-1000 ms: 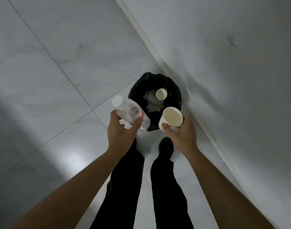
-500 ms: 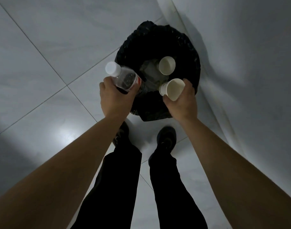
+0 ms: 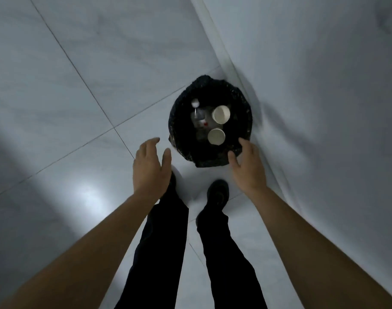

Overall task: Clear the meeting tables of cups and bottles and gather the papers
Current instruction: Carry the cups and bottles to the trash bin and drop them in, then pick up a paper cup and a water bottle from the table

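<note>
Bottle [image 3: 198,117] and near cup [image 3: 216,136], held above the bin [image 3: 175,121] half a second ago, now lie inside it beside a second cup [image 3: 221,114]. Both cups sit mouth-up, and the bottle lies toward the bin's left side with its cap at the far end. The left hand [image 3: 149,168] and right hand [image 3: 248,168] hover empty with fingers spread, near the rim. This load appears discarded, and the papers remain to be gathered.

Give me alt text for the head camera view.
An open left hand and open right hand hover, empty, near a round black-lined bin containing two white paper cups and a clear plastic bottle. The bin stands on pale floor tiles beside a wall.
</note>
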A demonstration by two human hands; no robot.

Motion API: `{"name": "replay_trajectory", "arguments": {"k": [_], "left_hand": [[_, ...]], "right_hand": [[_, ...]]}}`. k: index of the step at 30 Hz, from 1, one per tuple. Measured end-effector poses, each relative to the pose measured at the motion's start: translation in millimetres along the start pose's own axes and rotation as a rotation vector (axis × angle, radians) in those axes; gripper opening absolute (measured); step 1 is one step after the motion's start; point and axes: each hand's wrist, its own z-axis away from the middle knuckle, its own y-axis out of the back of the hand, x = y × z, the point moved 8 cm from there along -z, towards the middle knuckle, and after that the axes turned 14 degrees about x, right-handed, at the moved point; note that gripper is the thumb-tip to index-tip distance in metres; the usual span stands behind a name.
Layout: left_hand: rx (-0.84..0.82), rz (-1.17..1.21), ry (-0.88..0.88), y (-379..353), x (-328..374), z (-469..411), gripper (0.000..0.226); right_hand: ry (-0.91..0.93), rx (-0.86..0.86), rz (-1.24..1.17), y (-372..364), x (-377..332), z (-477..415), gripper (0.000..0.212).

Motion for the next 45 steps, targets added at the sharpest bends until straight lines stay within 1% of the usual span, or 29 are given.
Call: {"name": "replay_trajectory", "arguments": {"k": [4, 7, 10, 13, 15, 17, 19, 21, 23, 27, 29, 31, 34, 38, 41, 45], "left_hand": [[-0.015, 0.092, -0.015, 110, 53, 45, 0.044], [0.041, 0.168, -0.046, 216, 98, 76, 0.043], [0.168, 0.292, -0.048, 325, 132, 103, 0.042], [0.330, 0.407, -0.056, 417, 146, 140, 0.040], [0.449, 0.487, -0.038, 462, 142, 171, 0.037], [0.544, 0.536, 0.020, 488, 133, 205, 0.034], [0.653, 0.578, 0.088, 503, 121, 242, 0.033], [0.746, 0.615, 0.146, 505, 112, 275, 0.031], [0.868, 0.650, 0.253, 500, 96, 322, 0.030], [1.070, 0.674, 0.514, 472, 65, 438, 0.026], [1.126, 0.627, 0.625, 458, 53, 493, 0.027], [1.200, 0.570, 0.722, 452, 41, 549, 0.033], [1.390, 0.529, 0.829, 454, 36, 629, 0.035], [1.628, 0.523, 0.993, 442, 36, 721, 0.034], [1.762, 0.563, 1.103, 422, 28, 779, 0.035], [1.887, 0.614, 1.242, 395, -1, 852, 0.034]], "right_hand": [[0.092, 0.012, -0.037, 98, -60, 68, 0.051], [0.148, 0.062, -0.115, 185, -118, 128, 0.049], [0.198, 0.124, -0.243, 265, -178, 181, 0.048], [0.305, 0.182, -0.375, 331, -225, 228, 0.047], [0.375, 0.209, -0.462, 363, -245, 255, 0.050], [0.416, 0.224, -0.527, 382, -253, 274, 0.054], [0.484, 0.194, -0.545, 388, -261, 291, 0.048], [0.556, 0.116, -0.529, 384, -266, 298, 0.041], [0.687, -0.013, -0.480, 376, -274, 309, 0.042], [0.857, -0.233, -0.421, 356, -280, 342, 0.050], [0.925, -0.328, -0.395, 340, -281, 361, 0.051], [0.976, -0.425, -0.358, 318, -279, 385, 0.047], [1.067, -0.583, -0.308, 288, -280, 440, 0.042], [1.267, -0.788, -0.198, 259, -286, 533, 0.048], [1.411, -0.893, -0.118, 237, -286, 604, 0.051], [1.527, -1.010, -0.029, 198, -272, 698, 0.058]]}}
